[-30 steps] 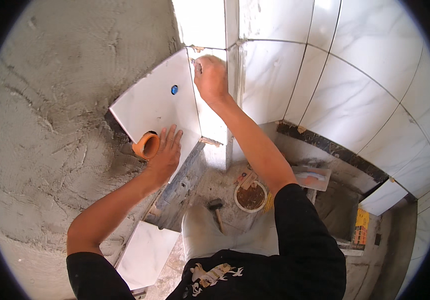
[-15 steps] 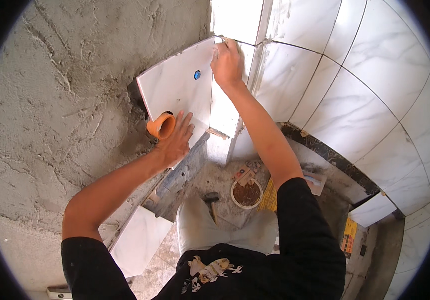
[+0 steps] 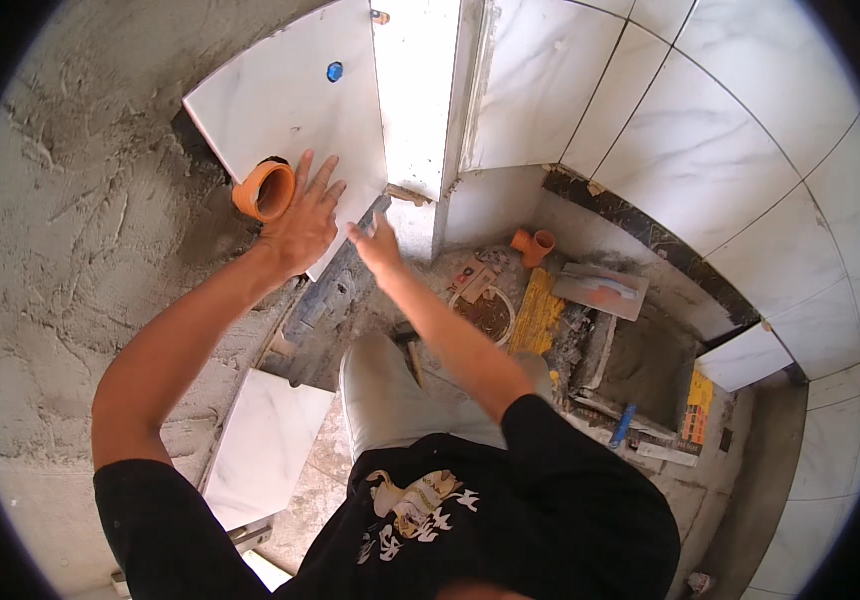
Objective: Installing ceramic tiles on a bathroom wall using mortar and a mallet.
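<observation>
A white marbled wall tile (image 3: 285,85) stands against the rough cement wall, with a blue plug (image 3: 335,71) showing through a hole in it. At its lower left edge an orange pipe end (image 3: 268,190) sticks out of the wall. My left hand (image 3: 302,222) lies flat on the lower part of the tile beside the pipe, fingers spread. Close to the tile's lower right corner is my right hand (image 3: 378,248), holding nothing, thumb and fingers apart and slightly blurred. Under the tile's lower edge runs a grey strip (image 3: 325,300).
On the floor are a hammer (image 3: 415,362), a round bucket (image 3: 506,299), an orange pipe fitting (image 3: 533,246), a trowel (image 3: 602,290) and a mortar tub (image 3: 650,350). Another white tile (image 3: 270,440) leans at lower left. Tiled wall (image 3: 720,150) stands at right.
My right hand has left the tile's upper right corner and come down near its lower right corner. My left hand stays flat on the tile. The view has shifted, showing more floor at right.
</observation>
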Motion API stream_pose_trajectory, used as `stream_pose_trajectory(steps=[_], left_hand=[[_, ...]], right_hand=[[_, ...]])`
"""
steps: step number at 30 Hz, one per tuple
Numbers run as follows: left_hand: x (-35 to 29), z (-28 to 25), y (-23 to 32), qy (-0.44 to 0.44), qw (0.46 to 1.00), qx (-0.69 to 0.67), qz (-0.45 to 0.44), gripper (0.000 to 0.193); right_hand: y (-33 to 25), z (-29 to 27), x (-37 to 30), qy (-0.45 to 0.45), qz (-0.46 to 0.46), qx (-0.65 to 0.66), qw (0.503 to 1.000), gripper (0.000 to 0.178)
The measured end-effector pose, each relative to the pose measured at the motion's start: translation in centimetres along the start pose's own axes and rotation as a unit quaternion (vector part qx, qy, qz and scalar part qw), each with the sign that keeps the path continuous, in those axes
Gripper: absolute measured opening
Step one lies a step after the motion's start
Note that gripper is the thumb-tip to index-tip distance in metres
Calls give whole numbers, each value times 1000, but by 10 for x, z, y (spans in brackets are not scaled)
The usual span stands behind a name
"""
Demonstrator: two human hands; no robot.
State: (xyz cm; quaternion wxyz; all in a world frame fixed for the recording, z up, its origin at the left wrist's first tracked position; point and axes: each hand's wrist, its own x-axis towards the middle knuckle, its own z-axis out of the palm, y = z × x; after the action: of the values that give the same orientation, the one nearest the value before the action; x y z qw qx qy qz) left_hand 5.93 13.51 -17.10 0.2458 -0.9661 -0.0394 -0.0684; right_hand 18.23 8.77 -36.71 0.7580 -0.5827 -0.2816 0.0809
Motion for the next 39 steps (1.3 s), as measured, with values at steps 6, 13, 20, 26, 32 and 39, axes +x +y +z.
stream_pose_trajectory(steps=[6, 13, 20, 26, 32, 39], left_hand=[[-31, 12, -3, 13, 996, -91, -12, 30], [-17, -25, 10, -46, 998, -5, 29, 29], [-14, -31, 10, -78, 997, -8, 2, 25], [-24, -117, 40, 30, 962, -268, -37, 37], [-18, -205, -59, 212, 950, 105, -202, 33], [-5, -206, -88, 110, 958, 136, -226, 32]], right_hand=[[-35, 30, -45, -17, 206, 169, 964, 31], [-37, 26, -30, 16, 212, 169, 962, 19], [-39, 29, -22, 7, 235, 195, 952, 15], [-27, 30, -21, -34, 242, 223, 944, 14], [-45, 13, -14, -16, 210, 2, 978, 41], [-24, 36, -17, 43, 168, -92, 980, 26]])
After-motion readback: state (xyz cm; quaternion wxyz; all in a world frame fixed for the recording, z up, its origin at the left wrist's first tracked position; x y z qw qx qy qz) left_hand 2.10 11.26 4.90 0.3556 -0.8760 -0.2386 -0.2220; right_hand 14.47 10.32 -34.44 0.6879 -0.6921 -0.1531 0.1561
